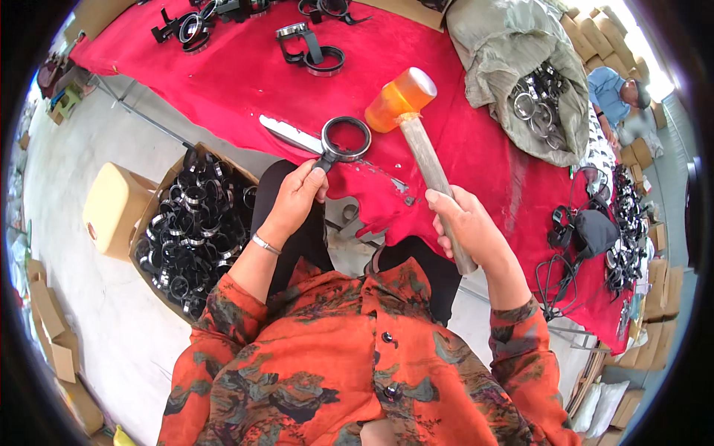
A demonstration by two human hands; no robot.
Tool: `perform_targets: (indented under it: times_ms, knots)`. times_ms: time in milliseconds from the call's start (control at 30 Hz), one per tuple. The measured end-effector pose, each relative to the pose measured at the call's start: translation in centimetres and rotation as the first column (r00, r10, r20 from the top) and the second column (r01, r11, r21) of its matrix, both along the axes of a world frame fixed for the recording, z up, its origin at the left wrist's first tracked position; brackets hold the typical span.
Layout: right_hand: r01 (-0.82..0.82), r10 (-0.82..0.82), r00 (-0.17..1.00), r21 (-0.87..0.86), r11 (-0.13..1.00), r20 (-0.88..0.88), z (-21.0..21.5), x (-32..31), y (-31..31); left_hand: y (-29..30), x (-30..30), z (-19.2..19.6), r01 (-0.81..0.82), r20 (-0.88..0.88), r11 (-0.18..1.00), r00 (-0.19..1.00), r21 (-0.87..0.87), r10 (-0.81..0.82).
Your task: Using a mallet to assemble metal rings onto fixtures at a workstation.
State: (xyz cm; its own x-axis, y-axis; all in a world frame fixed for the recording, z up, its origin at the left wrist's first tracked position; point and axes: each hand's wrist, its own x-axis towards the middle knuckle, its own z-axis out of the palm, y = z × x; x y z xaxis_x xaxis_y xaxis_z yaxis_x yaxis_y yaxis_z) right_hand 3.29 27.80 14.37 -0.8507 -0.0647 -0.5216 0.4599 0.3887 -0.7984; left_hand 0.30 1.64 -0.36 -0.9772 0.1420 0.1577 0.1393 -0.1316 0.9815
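My left hand (297,195) grips the short handle of a black ring-shaped part (346,138) and holds it against the edge of the red-covered table (238,74). My right hand (467,221) is closed round the wooden handle of a mallet (416,126), whose orange head is raised just right of the ring. A flat metal blade (291,134) lies on the red cloth to the left of the ring.
A cardboard box (195,223) full of black ring parts stands on the floor at my left, beside a yellow stool (113,209). A grey sack (520,74) of rings lies on the table at right. More ring parts (312,52) lie at the far side. Another person (617,97) sits far right.
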Motion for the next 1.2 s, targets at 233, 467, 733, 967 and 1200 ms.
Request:
perform_targets:
  times_ms: [233, 467, 733, 967, 1200]
  knots:
    - [0.042, 0.045, 0.9, 0.189, 0.981, -0.434, -5.3, 5.8, 0.1, 0.8, 0.1, 0.2, -0.024, 0.008, 1.0, 1.0, 0.018, 0.024]
    - [0.043, 0.033, 0.871, 0.143, 0.989, -0.49, -2.7, 6.5, 0.1, 0.3, 0.7, -0.1, -0.031, 0.041, 0.999, 0.999, -0.025, 0.032]
    - [-0.168, 0.419, 0.795, 0.503, 0.848, -0.439, -2.5, 4.8, -1.1, 1.0, 0.0, -0.1, -0.059, 0.064, 0.996, 0.996, 0.069, 0.054]
    - [-0.128, 0.369, 0.736, 0.418, 0.899, -0.568, 1.2, 3.0, -4.7, 0.9, 0.7, 0.4, -0.117, 0.044, 0.992, 0.992, -0.057, 0.119]
    - [-0.179, 0.445, 0.757, 0.503, 0.846, -0.478, 1.7, -1.8, -3.7, 1.1, 0.8, 0.3, -0.157, 0.014, 0.982, 0.987, -0.107, 0.159]
